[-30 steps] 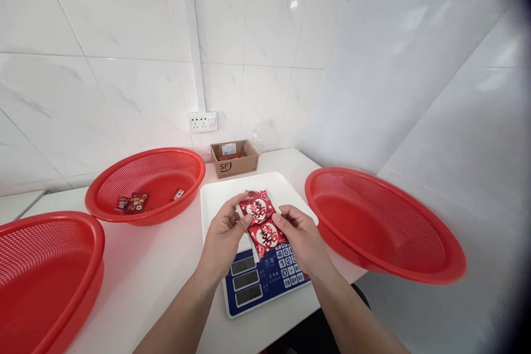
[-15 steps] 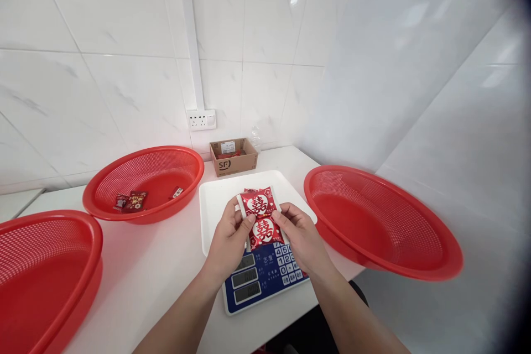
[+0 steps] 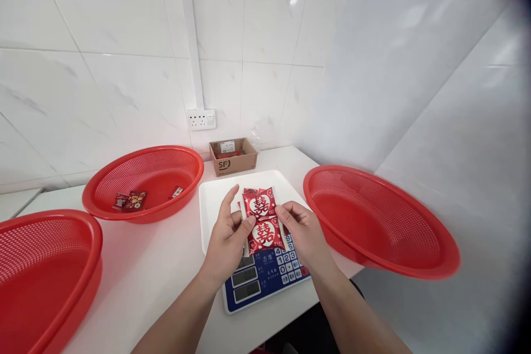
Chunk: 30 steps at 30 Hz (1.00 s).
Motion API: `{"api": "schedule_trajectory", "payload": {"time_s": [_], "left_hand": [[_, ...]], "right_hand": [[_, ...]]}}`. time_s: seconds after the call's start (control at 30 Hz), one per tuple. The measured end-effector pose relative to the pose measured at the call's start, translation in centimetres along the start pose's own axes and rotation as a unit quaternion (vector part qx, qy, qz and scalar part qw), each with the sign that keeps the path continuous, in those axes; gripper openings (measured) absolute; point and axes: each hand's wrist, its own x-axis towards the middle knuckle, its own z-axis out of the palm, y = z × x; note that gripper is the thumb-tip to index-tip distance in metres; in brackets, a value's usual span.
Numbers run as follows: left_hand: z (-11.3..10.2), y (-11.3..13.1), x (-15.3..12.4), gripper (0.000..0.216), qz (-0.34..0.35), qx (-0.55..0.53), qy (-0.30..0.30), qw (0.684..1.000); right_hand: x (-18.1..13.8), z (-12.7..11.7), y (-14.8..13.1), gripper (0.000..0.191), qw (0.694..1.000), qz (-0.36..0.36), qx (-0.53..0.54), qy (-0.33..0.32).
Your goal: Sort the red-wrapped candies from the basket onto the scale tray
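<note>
Two red candy packets with white circles and a red double-happiness character are held one above the other: an upper packet (image 3: 261, 204) and a lower packet (image 3: 266, 234). My left hand (image 3: 227, 237) grips their left side, thumb on the front, with its index finger raised away. On their right edge, my right hand (image 3: 302, 231) pinches with thumb and fingers. A bit of another red wrapper shows behind the upper packet. Below the packets is a digital scale (image 3: 265, 282) with a blue keypad panel and a white weighing tray (image 3: 215, 193).
A red perforated basket (image 3: 365, 215) stands at the right. Another basket (image 3: 145, 166) at the back left holds a few small wrapped packets (image 3: 135, 201). A third basket (image 3: 83, 265) is at the near left. Behind the scale sits a cardboard box (image 3: 235, 163) against the tiled wall.
My left index finger has lifted off the upper packet and now points up. The packets stay almost in place, and my right hand keeps its pinch.
</note>
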Motion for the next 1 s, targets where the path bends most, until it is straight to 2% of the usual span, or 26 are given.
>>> {"api": "schedule_trajectory", "payload": {"time_s": [0.3,0.67,0.8,1.0], "left_hand": [[-0.21,-0.10,0.08,0.069,0.006,0.002,-0.009,1.000],[0.00,-0.28,0.21,0.067,0.016,0.037,0.000,0.999],[0.08,-0.22,0.48,0.063,-0.002,0.010,-0.021,1.000],[0.15,-0.47,0.86,0.040,-0.068,-0.075,-0.059,0.993]], "right_hand": [[0.02,0.11,0.21,0.032,1.000,0.012,0.010,-0.004],[-0.33,0.11,-0.40,0.035,0.998,0.000,-0.055,-0.014],[-0.12,0.06,0.02,0.036,1.000,0.017,-0.016,-0.011],[-0.15,0.38,0.10,0.031,0.997,0.039,0.049,-0.038]]}}
